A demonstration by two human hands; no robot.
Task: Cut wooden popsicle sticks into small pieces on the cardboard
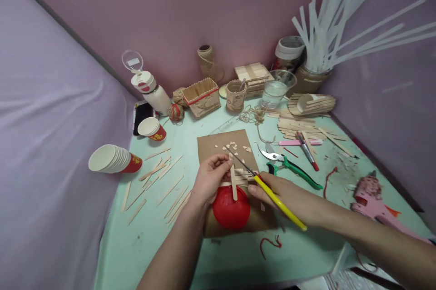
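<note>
My left hand pinches the upper end of a flat wooden craft stick, which stands out over a round red lid-like piece. In my right hand is a yellow-handled tool with a slim dark metal tip. That tip points up and left, close to the stick's upper end; whether it touches the stick I cannot tell. Several more craft sticks lie crosswise beneath my hands. Small pale wood chips are scattered on the brown cardboard just beyond my fingers.
Green-handled pruning shears and a pink glue gun lie at the right. Paper cups and loose sticks occupy the left. A stick-walled box, a water bowl and a jar of white strips stand behind.
</note>
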